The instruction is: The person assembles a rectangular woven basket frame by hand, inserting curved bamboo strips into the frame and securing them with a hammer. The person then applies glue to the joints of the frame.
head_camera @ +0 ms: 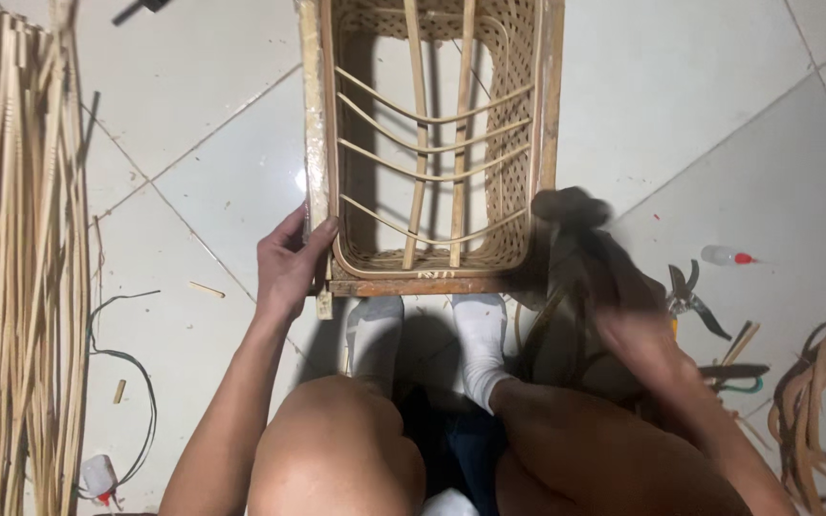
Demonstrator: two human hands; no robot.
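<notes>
A single head-worn camera is looking almost straight down from close above the seated person's knees onto the basket frame (pixel 432 143), which is filling the upper centre; the tiled floor (pixel 719 124) is spreading around the frame on every side.

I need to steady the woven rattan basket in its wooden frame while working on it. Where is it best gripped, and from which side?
Probably by a near corner of the wooden frame around the woven rattan basket, coming in from the side. The frame's straight rails give a firm edge, unlike the thin curved canes inside. The left hand already grips the near-left corner this way, fingers curled over the rail.
</notes>
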